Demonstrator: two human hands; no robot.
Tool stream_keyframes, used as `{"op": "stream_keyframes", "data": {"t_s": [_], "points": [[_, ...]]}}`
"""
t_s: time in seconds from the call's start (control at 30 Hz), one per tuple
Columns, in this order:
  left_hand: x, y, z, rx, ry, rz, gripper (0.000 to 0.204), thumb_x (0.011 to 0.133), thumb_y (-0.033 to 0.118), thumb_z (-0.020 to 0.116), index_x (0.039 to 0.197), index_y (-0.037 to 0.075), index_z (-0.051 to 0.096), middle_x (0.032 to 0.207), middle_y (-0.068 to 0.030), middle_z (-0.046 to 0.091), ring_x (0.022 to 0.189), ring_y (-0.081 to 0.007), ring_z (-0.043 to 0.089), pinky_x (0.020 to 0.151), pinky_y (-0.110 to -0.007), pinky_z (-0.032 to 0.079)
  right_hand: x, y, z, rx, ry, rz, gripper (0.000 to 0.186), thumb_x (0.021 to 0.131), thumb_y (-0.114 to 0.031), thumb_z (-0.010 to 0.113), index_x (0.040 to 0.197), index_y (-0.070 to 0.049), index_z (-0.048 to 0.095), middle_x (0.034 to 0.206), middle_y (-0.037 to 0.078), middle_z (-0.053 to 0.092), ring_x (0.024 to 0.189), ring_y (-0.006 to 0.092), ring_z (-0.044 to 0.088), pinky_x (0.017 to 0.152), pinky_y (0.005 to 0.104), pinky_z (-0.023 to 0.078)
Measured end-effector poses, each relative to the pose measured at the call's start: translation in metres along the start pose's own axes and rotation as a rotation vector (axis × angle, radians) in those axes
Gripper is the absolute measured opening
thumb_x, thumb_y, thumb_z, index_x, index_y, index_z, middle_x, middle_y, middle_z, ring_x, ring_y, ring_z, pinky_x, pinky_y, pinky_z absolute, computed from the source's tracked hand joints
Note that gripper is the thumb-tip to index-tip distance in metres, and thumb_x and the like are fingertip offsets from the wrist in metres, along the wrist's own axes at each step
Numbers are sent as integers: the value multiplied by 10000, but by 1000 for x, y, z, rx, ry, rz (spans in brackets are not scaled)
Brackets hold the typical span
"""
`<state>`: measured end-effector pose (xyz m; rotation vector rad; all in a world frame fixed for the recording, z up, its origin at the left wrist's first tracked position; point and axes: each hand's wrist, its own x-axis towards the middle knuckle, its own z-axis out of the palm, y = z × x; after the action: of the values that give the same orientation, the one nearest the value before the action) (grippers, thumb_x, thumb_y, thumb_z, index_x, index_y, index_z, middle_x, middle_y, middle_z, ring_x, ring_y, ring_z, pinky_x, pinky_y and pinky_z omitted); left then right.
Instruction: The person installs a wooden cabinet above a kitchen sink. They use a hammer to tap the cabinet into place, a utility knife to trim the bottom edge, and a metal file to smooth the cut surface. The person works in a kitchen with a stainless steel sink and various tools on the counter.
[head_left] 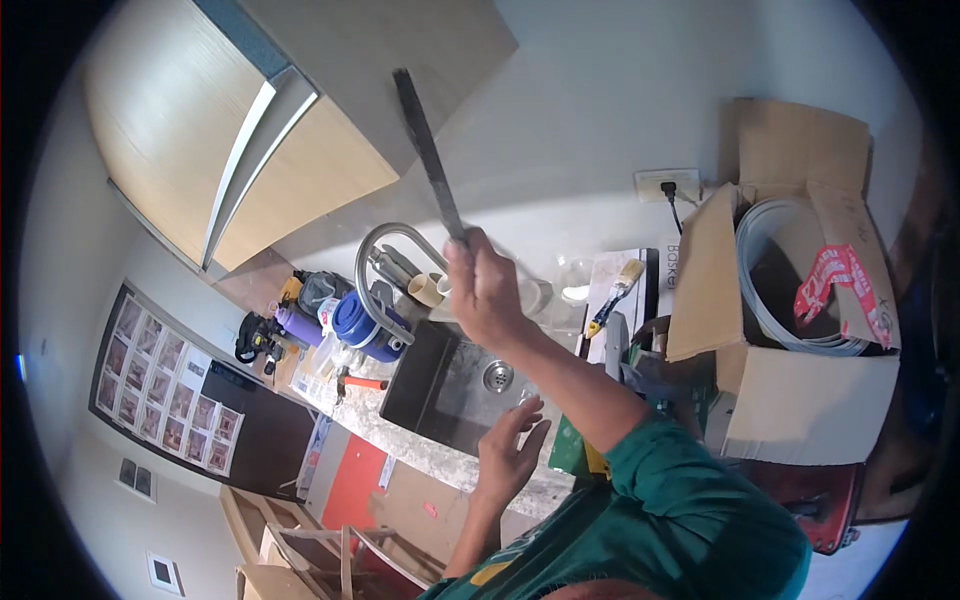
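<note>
My right hand (486, 292) is raised above the sink with its fingers wrapped round the lower end of a long, flat, dark bar (430, 155). The bar points up and slightly left, its far end in front of the underside of a wall cabinet (310, 160). Lower down, my left hand (512, 452) hovers by the front edge of the dark sink (440, 385), fingers loosely bent and apart, holding nothing that I can see. A curved metal faucet (365, 265) arches just left of my right hand.
Left of the sink stand a blue jug (357, 325), a hammer (360, 383) and a purple bottle (298, 326). On the right are a paintbrush (617, 295) and an open cardboard box (810, 405) with coiled white tubing (752, 270). A plugged cord (672, 195) hangs from the wall outlet.
</note>
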<state>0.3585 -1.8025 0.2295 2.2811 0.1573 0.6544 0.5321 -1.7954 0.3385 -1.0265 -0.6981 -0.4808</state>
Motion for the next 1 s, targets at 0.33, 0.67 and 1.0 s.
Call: {"op": "stream_keyframes", "data": {"t_s": [0.33,0.67,1.0], "points": [[-8,-9,-16,-53,249,-44,287,841,-20,707,1124,11,677,977,-117,728,833,-162,705,772,-292,547,-11,-3,-1,-34,-27,-46,165,985,-167,519,975,-2,528,654,214,576,600,434,601,505,484,446],[15,22,-33,93,314,156,291,796,-69,721,1074,9,692,952,-126,721,843,-188,715,769,-287,544,11,0,-17,-171,53,-136,217,1021,-199,461,972,-7,549,608,159,547,545,325,607,505,410,445],[16,29,-30,98,297,227,311,783,-85,730,1074,15,686,943,-131,716,815,-187,709,744,-291,544,57,-21,-1,-80,83,-41,140,997,-137,491,911,-30,517,599,171,553,560,377,605,488,461,436]]}}
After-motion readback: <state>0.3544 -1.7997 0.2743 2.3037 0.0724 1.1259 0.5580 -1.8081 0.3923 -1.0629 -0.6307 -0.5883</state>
